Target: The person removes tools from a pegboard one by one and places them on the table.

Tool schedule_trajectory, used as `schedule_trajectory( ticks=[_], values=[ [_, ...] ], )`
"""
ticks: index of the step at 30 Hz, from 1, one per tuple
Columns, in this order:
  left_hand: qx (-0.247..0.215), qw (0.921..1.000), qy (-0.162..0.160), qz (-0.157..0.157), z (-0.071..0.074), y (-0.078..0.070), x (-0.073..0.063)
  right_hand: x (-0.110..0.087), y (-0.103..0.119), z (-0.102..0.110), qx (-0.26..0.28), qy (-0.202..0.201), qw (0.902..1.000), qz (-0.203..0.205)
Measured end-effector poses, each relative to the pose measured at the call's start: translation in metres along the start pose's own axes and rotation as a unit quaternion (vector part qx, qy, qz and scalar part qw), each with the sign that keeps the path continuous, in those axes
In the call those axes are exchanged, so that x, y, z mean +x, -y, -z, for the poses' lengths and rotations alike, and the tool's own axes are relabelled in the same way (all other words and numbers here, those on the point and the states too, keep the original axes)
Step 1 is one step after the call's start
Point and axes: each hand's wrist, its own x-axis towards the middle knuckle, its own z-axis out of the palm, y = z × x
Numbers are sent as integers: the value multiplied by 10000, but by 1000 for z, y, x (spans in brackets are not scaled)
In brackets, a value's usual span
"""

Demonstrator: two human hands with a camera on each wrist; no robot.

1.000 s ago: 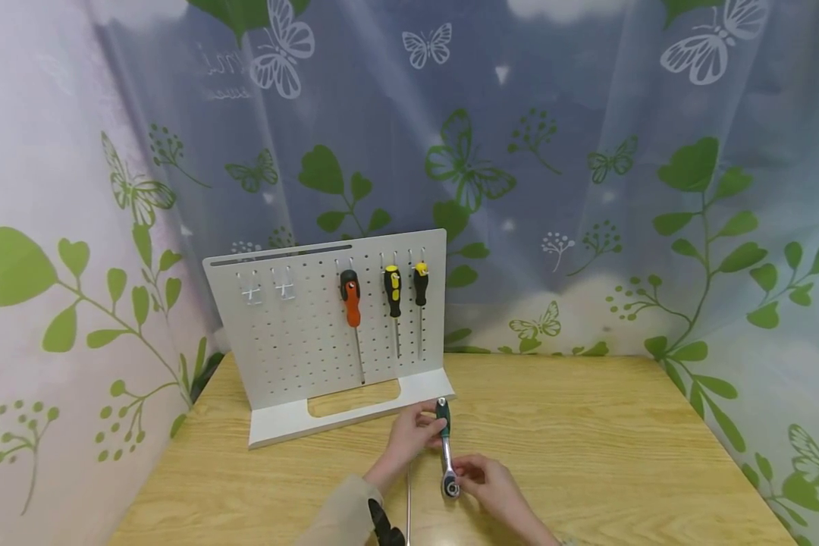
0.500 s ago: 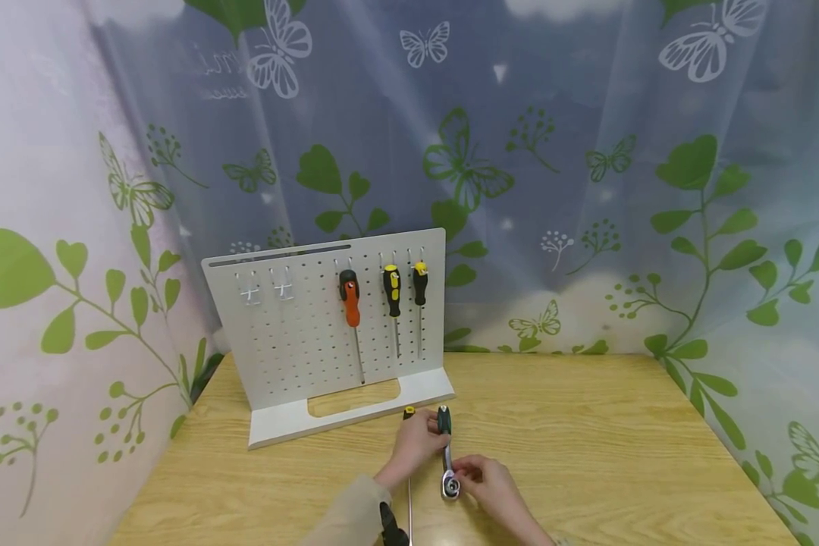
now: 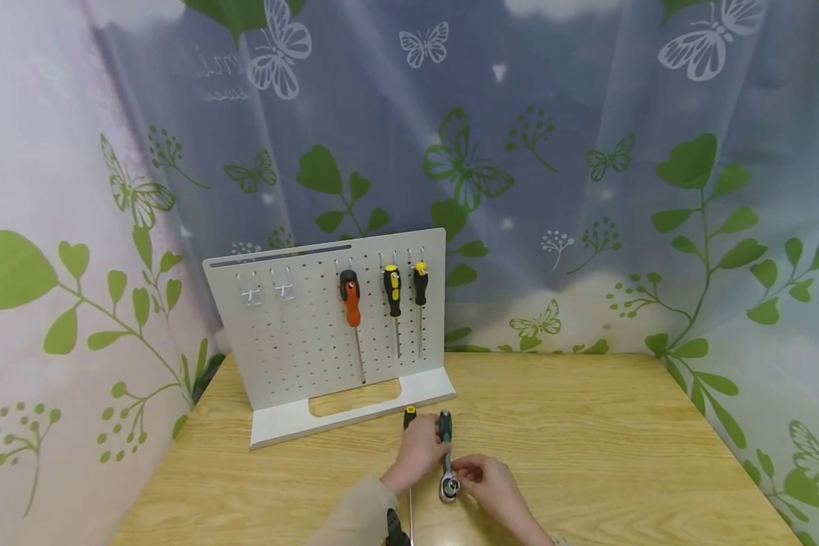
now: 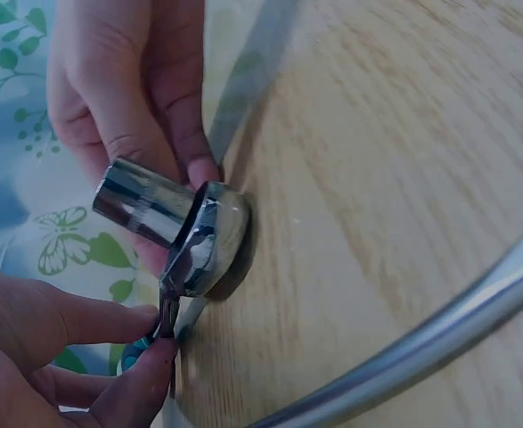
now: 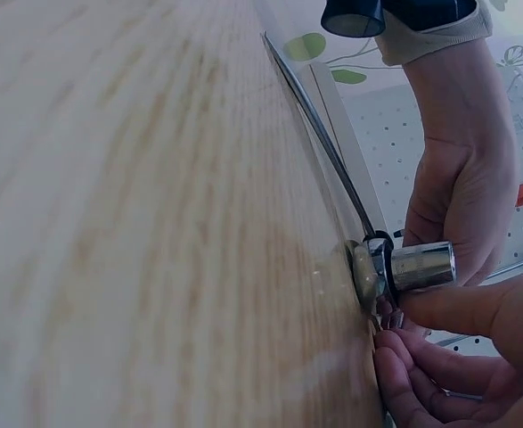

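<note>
A ratchet wrench (image 3: 446, 425) with a green handle and chrome head lies near the table's front, head toward me. On its head sits a chrome socket (image 4: 145, 203), sticking up. My left hand (image 3: 419, 447) pinches the wrench by its shank, thumb and forefinger together in the left wrist view. From the right, my right hand (image 3: 494, 489) has its thumb and fingers at the wrench head, seemingly pinching it; the exact contact is partly hidden. Under my left hand and wrist lies a screwdriver (image 3: 410, 414), its yellow-and-black handle end and steel shaft (image 3: 411, 508) showing.
A white pegboard stand (image 3: 300, 334) stands at the back left. An orange-and-black screwdriver (image 3: 352, 303) and two yellow-and-black screwdrivers (image 3: 392, 292) hang on it. Two clear hooks (image 3: 250, 290) at its left bear nothing. Patterned curtains enclose the wooden table (image 3: 587, 425).
My left hand has slid toward me along the wrench, from its handle to its shank, uncovering the lying screwdriver's handle end. My right hand has stayed nearly still at the wrench head.
</note>
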Motion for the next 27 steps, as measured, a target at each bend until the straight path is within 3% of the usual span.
schedule_trajectory(
  ticks=[8, 14, 20, 27],
  values=[
    [479, 9988, -62, -19, 0, -5, -5, -1, 0, 0, 24, 7, 10000, -53],
    [413, 9991, 10, 56, 2, -6, -7, -1, -1, -2, 129, -87, 9999, 56],
    [355, 9993, -52, -60, 4, -4, -9, -2, -5, -3, 218, -243, 9992, 249],
    [260, 9996, -27, -51, 4, -2, -9, -4, -3, -2, 298, -317, 9989, 175]
  ],
)
